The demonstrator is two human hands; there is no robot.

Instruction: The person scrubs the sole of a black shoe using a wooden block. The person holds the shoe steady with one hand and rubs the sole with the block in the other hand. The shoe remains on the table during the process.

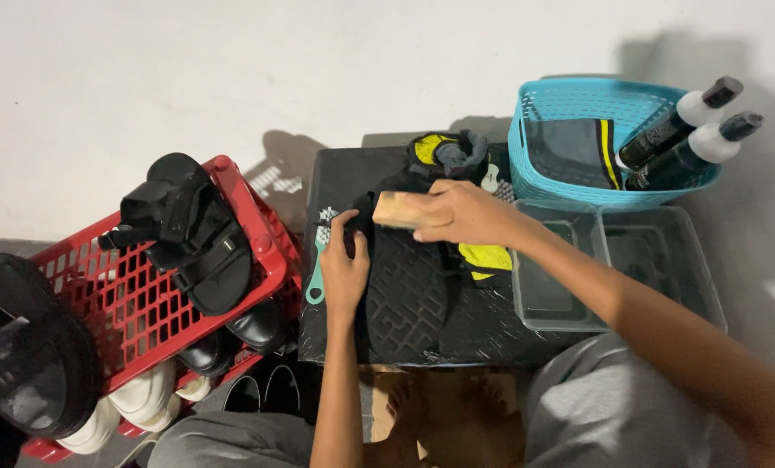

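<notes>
A black shoe with yellow patches lies sole-up on a black box in front of me. My left hand grips the shoe's left edge and steadies it. My right hand holds a wooden brush pressed against the toe end of the sole. A mint-green small brush lies on the box just left of my left hand. A second black and yellow shoe sits at the back of the box.
A red crate on the left holds black sandals, with more shoes under it. A teal basket at the back right holds a cloth and two bottles. A clear plastic tub stands right of the box. My knees are below.
</notes>
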